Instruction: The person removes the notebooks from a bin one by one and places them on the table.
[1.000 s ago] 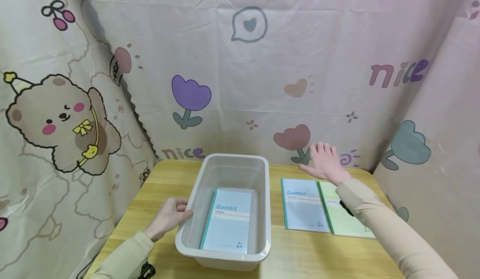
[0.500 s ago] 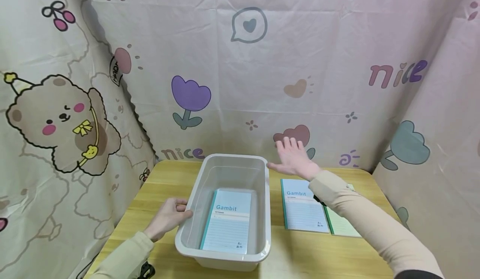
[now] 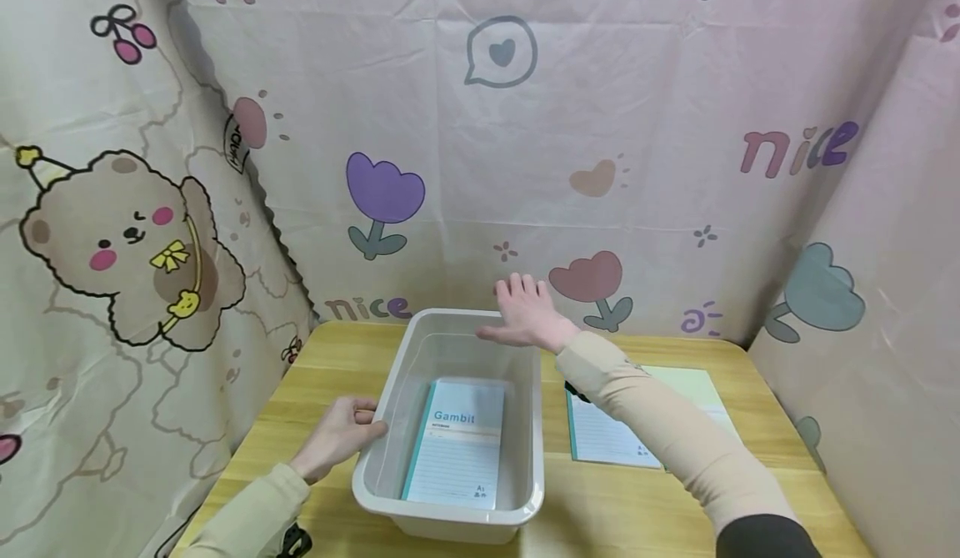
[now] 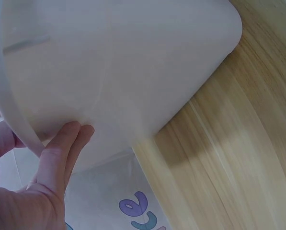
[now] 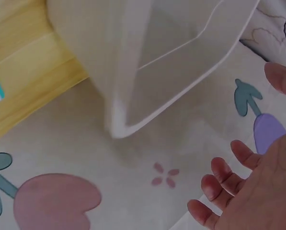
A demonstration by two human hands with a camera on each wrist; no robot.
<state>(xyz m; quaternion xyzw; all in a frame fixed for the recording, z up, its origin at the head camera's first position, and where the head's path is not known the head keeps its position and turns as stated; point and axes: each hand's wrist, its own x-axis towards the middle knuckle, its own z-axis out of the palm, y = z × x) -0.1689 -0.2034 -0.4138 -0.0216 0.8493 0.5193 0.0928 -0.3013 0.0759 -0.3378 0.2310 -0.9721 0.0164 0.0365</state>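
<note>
Over the far right corner of the pale grey plastic rectangular bin point(image 3: 450, 518), the right hand point(image 3: 528, 316) hangs with fingers spread, holding nothing. It has swung left; a second ago it was above the loose notebooks. Nothing travelled with it, so contents look the same: one light-blue paper notebook with teal spine point(image 3: 455, 445) flat inside the bin, two outside. Reads as a pass between placements at most; no visible progress. Left hand point(image 3: 337, 437) unmoved, pinching the bin's left rim between thumb and fingers.

Hidden: beige sleeve point(image 3: 660, 424) now crosses the second light-blue notebook point(image 3: 615, 437) and the pale-green notebook point(image 3: 693, 387) on the wooden table point(image 3: 330, 358), covering their titles and where they meet. Right wrist view has only a notebook sliver at its left edge; fingers apart from the bin there. Left wrist view: outer wall mostly, bin contents not visible, thumb partly behind the rim.
</note>
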